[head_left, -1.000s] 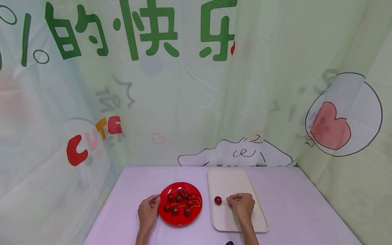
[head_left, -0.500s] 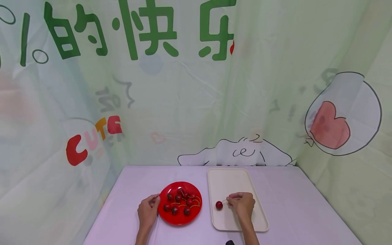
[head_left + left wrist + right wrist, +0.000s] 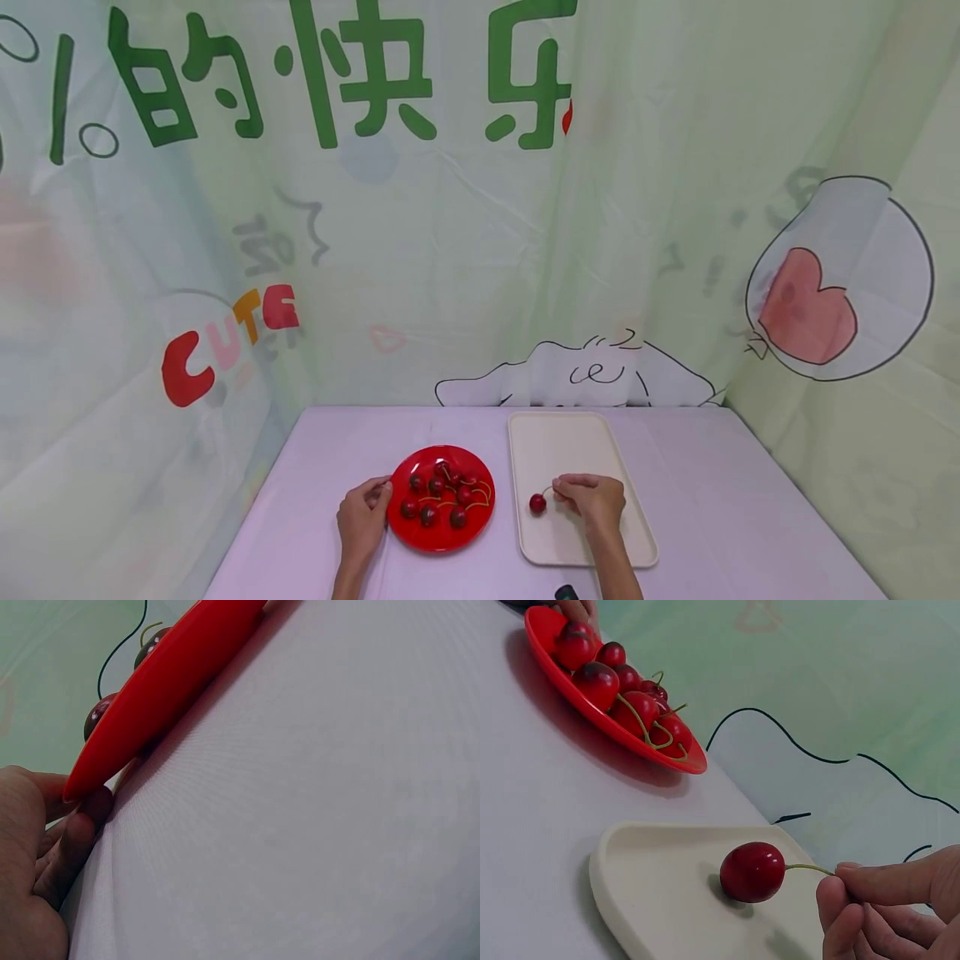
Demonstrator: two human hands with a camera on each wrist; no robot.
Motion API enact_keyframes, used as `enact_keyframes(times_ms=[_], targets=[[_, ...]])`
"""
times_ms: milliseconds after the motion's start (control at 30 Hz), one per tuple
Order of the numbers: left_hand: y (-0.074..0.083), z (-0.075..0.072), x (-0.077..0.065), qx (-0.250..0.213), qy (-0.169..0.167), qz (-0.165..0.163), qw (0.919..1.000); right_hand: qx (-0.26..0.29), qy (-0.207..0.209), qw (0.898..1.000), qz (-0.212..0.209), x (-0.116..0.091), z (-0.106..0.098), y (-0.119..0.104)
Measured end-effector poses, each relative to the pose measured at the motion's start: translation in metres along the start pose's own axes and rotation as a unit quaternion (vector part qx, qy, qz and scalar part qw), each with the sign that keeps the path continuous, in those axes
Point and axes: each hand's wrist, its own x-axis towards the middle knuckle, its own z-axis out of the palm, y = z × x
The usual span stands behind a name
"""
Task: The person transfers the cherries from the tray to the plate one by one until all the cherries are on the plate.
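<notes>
In the head view, my left hand grips the left rim of a round red plate. The left wrist view shows its fingers at the rim, some of them beneath it. Several dark red cherries with stems lie on that plate. My right hand, over a cream rectangular tray, pinches the thin green stem of a single cherry between thumb and fingertips. This cherry sits at or just above the tray's surface, near its left side; I cannot tell whether it touches.
A pale lilac cloth covers the table. Printed curtains stand behind it and on both sides. A small dark object pokes in at the bottom edge of the head view, below the tray.
The cherry on the pinched stem has dropped slightly toward the front of the tray, and its stem now bends downward. My left hand and the plate have stayed in place.
</notes>
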Motion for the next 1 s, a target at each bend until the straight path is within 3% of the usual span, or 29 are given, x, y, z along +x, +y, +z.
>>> enact_keyframes(times_ms=[200,1000], targets=[[-0.0013,0.0005,0.0003,0.0,0.0,0.002,1.0,0.047,-0.021,0.998,0.021,-0.0005,-0.0009,0.0008],[0.0025,0.0005,-0.0017,0.002,0.006,0.001,1.0,0.141,-0.06,0.984,0.085,-0.0008,0.0056,-0.0027]])
